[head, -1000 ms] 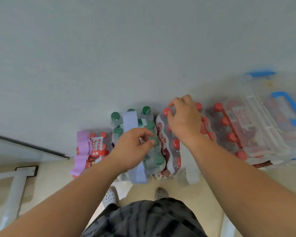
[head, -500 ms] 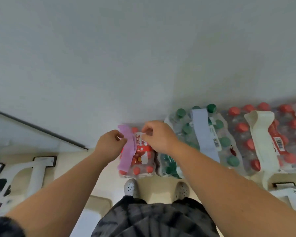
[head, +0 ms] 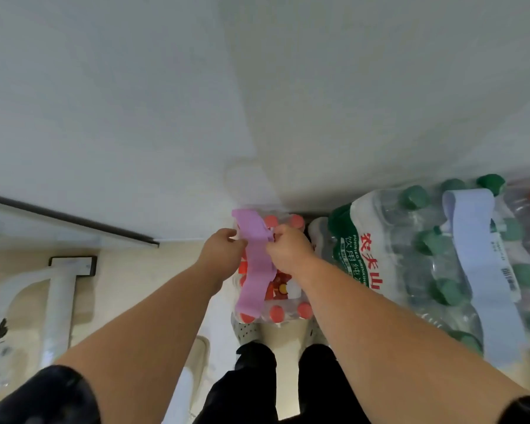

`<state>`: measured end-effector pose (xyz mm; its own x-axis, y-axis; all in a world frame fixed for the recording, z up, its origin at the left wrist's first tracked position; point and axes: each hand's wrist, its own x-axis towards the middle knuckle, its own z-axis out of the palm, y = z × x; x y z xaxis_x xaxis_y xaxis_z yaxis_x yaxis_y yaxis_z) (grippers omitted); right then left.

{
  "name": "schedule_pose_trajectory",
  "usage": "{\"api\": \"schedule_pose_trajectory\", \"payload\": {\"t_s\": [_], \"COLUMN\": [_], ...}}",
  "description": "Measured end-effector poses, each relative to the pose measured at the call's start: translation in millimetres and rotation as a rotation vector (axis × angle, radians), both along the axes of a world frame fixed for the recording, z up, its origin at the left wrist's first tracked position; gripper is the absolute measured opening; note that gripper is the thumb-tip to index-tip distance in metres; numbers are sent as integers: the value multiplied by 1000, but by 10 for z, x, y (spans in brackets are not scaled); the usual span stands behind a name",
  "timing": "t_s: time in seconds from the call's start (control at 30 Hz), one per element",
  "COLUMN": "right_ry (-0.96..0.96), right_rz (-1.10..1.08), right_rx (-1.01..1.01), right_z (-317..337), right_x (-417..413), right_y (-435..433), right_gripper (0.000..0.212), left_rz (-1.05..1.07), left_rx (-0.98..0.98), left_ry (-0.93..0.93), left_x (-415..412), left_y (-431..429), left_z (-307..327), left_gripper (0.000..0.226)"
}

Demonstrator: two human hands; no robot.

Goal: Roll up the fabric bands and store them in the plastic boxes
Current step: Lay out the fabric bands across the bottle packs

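The wrap of the green-capped bottle pack (head: 410,255) carries red Chinese characters "农夫山", with small white "PURIFIED DRINKING" and white characters "饮用纯" beside them. Right of these, a barcode label (head: 509,275) is too blurred to read.

A purple fabric band (head: 254,264) lay draped lengthwise over a red-capped bottle pack, unrolled, its far end curling at 12 o'clock; toward 3 o'clock, well apart, a pale blue fabric band (head: 484,270) lay flat across a green-capped pack.

Band (head: 254,264) atop small bottle pack (head: 283,304) (larger pack (head: 410,270) right).
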<state>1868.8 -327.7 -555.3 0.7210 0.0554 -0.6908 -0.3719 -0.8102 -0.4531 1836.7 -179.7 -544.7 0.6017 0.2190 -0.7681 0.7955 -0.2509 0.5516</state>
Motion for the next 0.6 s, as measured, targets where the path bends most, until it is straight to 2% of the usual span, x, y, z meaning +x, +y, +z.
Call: {"api": "schedule_pose_trajectory", "payload": {"t_s": [0.1,0.2,0.23,0.33,0.5,0.53,0.6], "right_ry": [-57,-20,-21,-89,-129,-136,-143], "right_rz": [-13,-38,-66,-147,-164,-181,-206], "right_rx": [-37,11,38,153,335,378,438], "right_z": [-118,-115,-77,88,633,761,1053], "right_x": [-26,-49,-56,-100,-337,-402,-532], "right_y": [99,202,223,225,32,-25,-145], "right_gripper": [20,36,35,18,14,17,36], "left_rz": [18,54,61,94,158,140,98], "left_rx": [-55,-163,-201,-265,-334,-356,-385], "left_ry": [-19,-28,-28,-36,-50,-55,-76], "left_x": [23,40,30,-41,-232,-282,-378], "left_y": [17,-15,-23,-29,-68,-80,-121], "left_z": [-54,20,50,197,692,809,1071], "left_gripper": [37,19,18,21,29,32,38]}}
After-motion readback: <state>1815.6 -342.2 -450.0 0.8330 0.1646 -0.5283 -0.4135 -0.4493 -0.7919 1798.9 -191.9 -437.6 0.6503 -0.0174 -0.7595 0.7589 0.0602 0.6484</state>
